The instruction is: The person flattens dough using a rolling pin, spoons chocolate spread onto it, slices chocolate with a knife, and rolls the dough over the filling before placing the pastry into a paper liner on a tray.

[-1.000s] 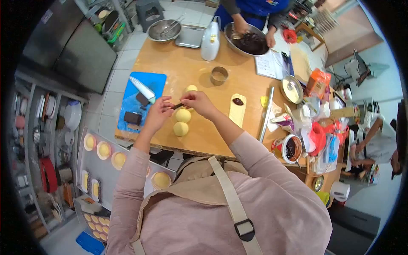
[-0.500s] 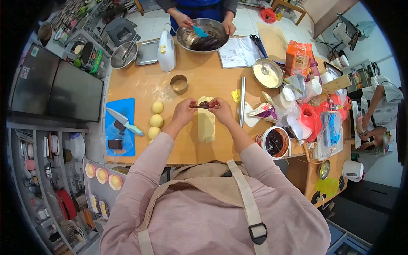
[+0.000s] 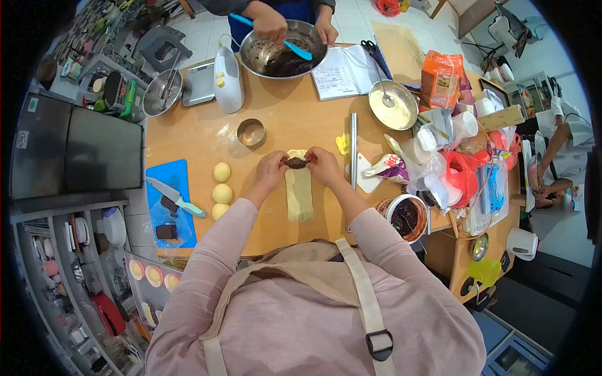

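Note:
A flat, pale yellow dough strip (image 3: 299,197) lies lengthwise in front of me on the wooden table. At its far end is a dark brown chocolate-like piece (image 3: 295,163), spanning the gap between my hands. My left hand (image 3: 271,170) pinches its left end, and my right hand (image 3: 323,166) pinches the right end. The fingertips partly cover both ends, and I cannot tell whether the piece touches the dough. Left of the strip, round dough balls (image 3: 221,192) stand in a row.
A metal ring (image 3: 251,132) and hand mixer (image 3: 228,81) stand beyond. A knife (image 3: 175,197) lies on the blue board (image 3: 158,216). At right are a metal rod (image 3: 353,144) and tub of dark filling (image 3: 407,216). Across the table, a person works a spatula (image 3: 297,50) in a bowl (image 3: 247,57).
My hands keep hold of the dark piece, which shows broader between them now. The person opposite has moved the spatula within the bowl. The whole view has shifted slightly.

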The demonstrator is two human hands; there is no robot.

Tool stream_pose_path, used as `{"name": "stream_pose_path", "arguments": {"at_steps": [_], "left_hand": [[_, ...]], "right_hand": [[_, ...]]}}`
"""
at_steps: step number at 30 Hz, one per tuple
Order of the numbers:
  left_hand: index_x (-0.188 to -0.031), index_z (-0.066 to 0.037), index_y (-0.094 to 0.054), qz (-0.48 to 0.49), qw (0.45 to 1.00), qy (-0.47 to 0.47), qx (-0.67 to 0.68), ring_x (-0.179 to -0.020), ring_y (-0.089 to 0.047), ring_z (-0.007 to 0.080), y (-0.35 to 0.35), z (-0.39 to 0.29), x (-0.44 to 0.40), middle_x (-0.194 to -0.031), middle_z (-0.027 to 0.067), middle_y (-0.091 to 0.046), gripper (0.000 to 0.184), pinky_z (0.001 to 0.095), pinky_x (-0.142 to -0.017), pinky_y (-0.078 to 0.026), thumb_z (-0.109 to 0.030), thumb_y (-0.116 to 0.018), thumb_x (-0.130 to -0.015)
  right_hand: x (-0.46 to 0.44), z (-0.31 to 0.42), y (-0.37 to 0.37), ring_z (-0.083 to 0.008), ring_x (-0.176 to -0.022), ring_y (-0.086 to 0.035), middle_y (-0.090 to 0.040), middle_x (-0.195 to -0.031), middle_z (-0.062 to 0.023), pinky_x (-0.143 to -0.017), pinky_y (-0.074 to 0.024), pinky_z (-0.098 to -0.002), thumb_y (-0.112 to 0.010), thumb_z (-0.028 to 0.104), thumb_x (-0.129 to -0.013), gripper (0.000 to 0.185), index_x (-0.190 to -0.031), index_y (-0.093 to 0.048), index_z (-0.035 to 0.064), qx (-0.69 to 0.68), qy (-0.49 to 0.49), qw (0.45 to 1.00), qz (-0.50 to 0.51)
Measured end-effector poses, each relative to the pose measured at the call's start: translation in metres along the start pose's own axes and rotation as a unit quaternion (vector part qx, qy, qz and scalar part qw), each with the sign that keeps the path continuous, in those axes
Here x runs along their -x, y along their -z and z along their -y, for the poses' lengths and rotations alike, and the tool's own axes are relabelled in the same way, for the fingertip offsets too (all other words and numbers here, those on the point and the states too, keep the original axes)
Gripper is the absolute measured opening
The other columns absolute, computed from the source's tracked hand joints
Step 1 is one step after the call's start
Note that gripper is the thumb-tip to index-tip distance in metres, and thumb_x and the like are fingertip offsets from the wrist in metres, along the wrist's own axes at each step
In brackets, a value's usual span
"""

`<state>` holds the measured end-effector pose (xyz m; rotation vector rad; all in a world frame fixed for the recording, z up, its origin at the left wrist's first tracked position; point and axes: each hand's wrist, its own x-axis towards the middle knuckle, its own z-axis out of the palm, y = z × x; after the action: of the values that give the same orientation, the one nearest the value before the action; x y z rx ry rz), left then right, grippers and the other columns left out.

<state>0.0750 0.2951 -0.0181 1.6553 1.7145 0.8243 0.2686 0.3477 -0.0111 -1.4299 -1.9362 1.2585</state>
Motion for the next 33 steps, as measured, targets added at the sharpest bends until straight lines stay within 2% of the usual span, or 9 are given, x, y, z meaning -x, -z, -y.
{"name": "stream_pose_path", "arguments": {"at_steps": [4,7,11,13,16,20,22,25,33], "left_hand": [[-0.099,-0.005,-0.062,0.025,0.999,-0.024,-0.039,-0.094,-0.062,0.0301,0.006,0.003,-0.001,-0.095,0.0096,-0.066,0.026,0.0419,-0.085,-0.048,-0.006,-0.073,-0.074],[-0.102,-0.005,-0.064,-0.034,0.989,-0.135,-0.045,-0.095,-0.061,0.0311,0.012,0.001,0.001,-0.098,0.0100,-0.065,0.025,0.0426,-0.086,-0.047,-0.008,-0.070,-0.078],[-0.106,-0.006,-0.066,-0.031,0.997,-0.074,0.009,-0.097,-0.060,0.0319,0.009,0.011,-0.012,-0.102,0.0118,-0.064,0.023,0.0405,-0.085,-0.048,-0.008,-0.065,-0.083],[-0.105,-0.006,-0.068,-0.032,0.997,-0.072,-0.011,-0.097,-0.060,0.0320,0.007,0.007,-0.023,-0.101,0.0130,-0.063,0.021,0.0397,-0.084,-0.048,-0.008,-0.063,-0.084],[-0.100,-0.005,-0.069,0.054,0.996,-0.039,-0.062,-0.094,-0.060,0.0324,0.007,0.001,-0.035,-0.097,0.0139,-0.062,0.018,0.0398,-0.082,-0.049,-0.006,-0.063,-0.083],[-0.096,-0.004,-0.069,0.087,0.988,-0.088,-0.090,-0.093,-0.060,0.0328,0.014,0.003,-0.042,-0.094,0.0144,-0.062,0.015,0.0413,-0.082,-0.049,-0.007,-0.063,-0.082],[-0.093,-0.004,-0.068,0.124,0.985,-0.075,-0.090,-0.095,-0.059,0.0327,0.015,0.006,-0.048,-0.094,0.0144,-0.061,0.013,0.0414,-0.082,-0.049,-0.007,-0.063,-0.082],[-0.092,-0.003,-0.065,0.101,0.987,-0.089,-0.087,-0.092,-0.059,0.0345,0.015,0.005,-0.047,-0.092,0.0151,-0.061,0.011,0.0422,-0.080,-0.048,-0.009,-0.063,-0.083],[-0.106,-0.002,-0.055,0.179,0.976,0.110,0.053,-0.088,-0.063,0.0320,0.023,-0.007,-0.046,-0.096,0.0155,-0.064,0.020,0.0403,-0.076,-0.049,-0.015,-0.059,-0.092]], "right_hand": [[0.004,0.009,0.006,-0.0213,-0.084,-0.066,-0.068,-0.091,-0.0109,-0.077,-0.0532,-0.0323,-0.072,-0.001,-0.075,0.023,-0.096,-0.066,0.0013,0.038,0.005,0.999,0.009],[0.003,0.007,0.009,-0.0232,-0.083,-0.066,-0.068,-0.090,-0.0123,-0.076,-0.0528,-0.0332,-0.072,0.004,-0.077,0.021,-0.098,-0.068,0.0019,0.019,0.029,0.999,-0.028],[-0.013,0.006,0.017,-0.0276,-0.084,-0.066,-0.068,-0.094,-0.0146,-0.077,-0.0526,-0.0351,-0.068,0.010,-0.082,0.018,-0.098,-0.070,0.0034,0.043,0.012,0.998,-0.047],[-0.025,0.002,0.015,-0.0284,-0.087,-0.065,-0.067,-0.096,-0.0131,-0.077,-0.0524,-0.0370,-0.066,0.013,-0.083,0.015,-0.096,-0.071,0.0050,0.120,0.056,0.991,-0.031],[-0.032,0.002,0.010,-0.0300,-0.089,-0.065,-0.065,-0.096,-0.0123,-0.077,-0.0521,-0.0392,-0.065,0.014,-0.084,0.012,-0.091,-0.070,0.0055,0.205,0.080,0.975,0.011],[-0.037,0.010,0.006,-0.0316,-0.089,-0.064,-0.062,-0.090,-0.0129,-0.078,-0.0514,-0.0408,-0.067,0.012,-0.081,0.008,-0.084,-0.068,0.0050,0.271,0.072,0.958,0.057],[-0.040,0.006,0.005,-0.0326,-0.089,-0.064,-0.062,-0.090,-0.0136,-0.078,-0.0513,-0.0414,-0.067,0.011,-0.081,0.006,-0.083,-0.067,0.0045,0.244,0.079,0.964,0.068],[-0.042,0.002,0.005,-0.0339,-0.088,-0.064,-0.063,-0.091,-0.0152,-0.078,-0.0513,-0.0416,-0.066,0.008,-0.081,0.006,-0.085,-0.066,0.0039,0.195,0.083,0.974,0.075],[-0.044,0.003,0.017,-0.0318,-0.086,-0.065,-0.067,-0.092,-0.0182,-0.075,-0.0505,-0.0389,-0.059,0.007,-0.087,0.013,-0.098,-0.060,0.0009,0.036,-0.001,0.992,0.118]]}}
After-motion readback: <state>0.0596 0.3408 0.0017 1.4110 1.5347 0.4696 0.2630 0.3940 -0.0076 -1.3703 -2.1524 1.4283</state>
